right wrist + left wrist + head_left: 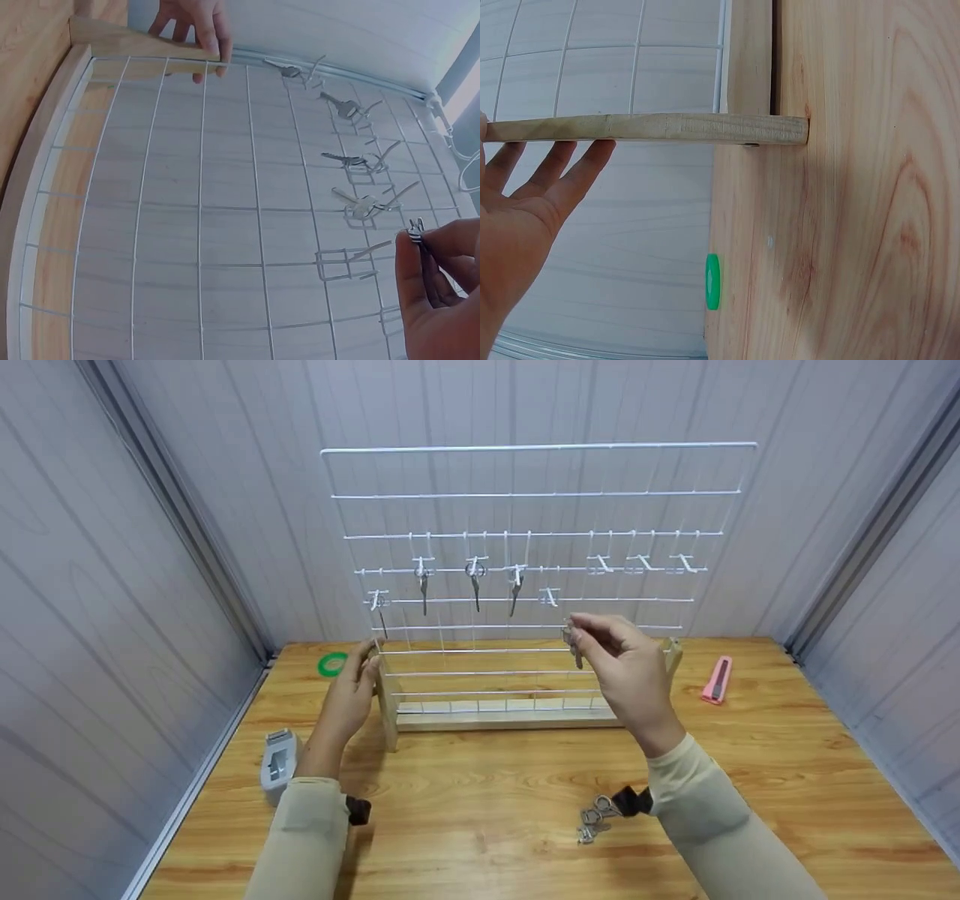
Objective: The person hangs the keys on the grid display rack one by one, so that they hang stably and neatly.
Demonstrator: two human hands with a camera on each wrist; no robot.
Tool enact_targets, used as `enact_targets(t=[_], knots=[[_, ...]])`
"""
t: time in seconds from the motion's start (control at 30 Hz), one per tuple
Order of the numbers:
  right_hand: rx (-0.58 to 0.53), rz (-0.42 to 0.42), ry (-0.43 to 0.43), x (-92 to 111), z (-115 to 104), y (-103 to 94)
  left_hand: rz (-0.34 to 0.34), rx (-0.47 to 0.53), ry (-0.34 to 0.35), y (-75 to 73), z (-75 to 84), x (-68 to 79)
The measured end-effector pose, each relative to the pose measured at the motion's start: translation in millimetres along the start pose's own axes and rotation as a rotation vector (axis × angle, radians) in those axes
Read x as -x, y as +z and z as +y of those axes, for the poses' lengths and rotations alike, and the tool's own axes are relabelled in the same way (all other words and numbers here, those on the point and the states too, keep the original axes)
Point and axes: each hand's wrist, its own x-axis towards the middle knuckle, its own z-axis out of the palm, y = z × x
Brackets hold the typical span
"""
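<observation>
Casing (277, 769) of pale grey plastic, oblong with a recessed top, stands on the wood-grained table (465, 810), nearer the person than the left hand (351, 697) and beside that forearm. A flat green ring (715, 285) lies just left of the left hand. That hand is clamped on the pale wooden left upright (387, 709), thumb and fingers on opposite faces. From there a white wire grid (540, 448) runs to the right, standing between both hands and the pale panelled wall (525, 405). Above and right of the left hand, four silver metal keys (475, 585) hang from white wire hooks. Another white hook (551, 598) juts toward the person, just above and left of the right hand (628, 675). The right hand's thumb and forefinger are together, pinching a silver key with a ring (577, 651) in front of the grid; this hand and wrist block part of the grid and right upright (673, 654). Below it, by the black wrist piece (631, 801), lies a small cluster of silver keys (592, 816). Three more hooks (643, 562) project above the right hand; a pink cutter (718, 681) lies well to its right.
</observation>
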Motion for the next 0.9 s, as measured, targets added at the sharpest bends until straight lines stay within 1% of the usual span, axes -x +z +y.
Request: enact_targets(t=[0.37, 0.53, 0.77, 0.9], knots=[[0.03, 0.032, 0.029, -21, 7, 13.4, 0.01, -0.006, 0.004, -0.4, -0.4, 0.1], [0.038, 0.037, 0.035, -27, 9, 15.4, 0.005, 0.002, 0.016, -0.4, 0.1, -0.2], [0.064, 0.025, 0.027, -32, 16, 17.6, 0.011, -0.016, -0.011, -1.1, 0.7, 0.4], [0.063, 0.019, 0.041, -35, 20, 20.0, 0.013, -0.013, -0.008, -0.8, 0.2, 1.3]])
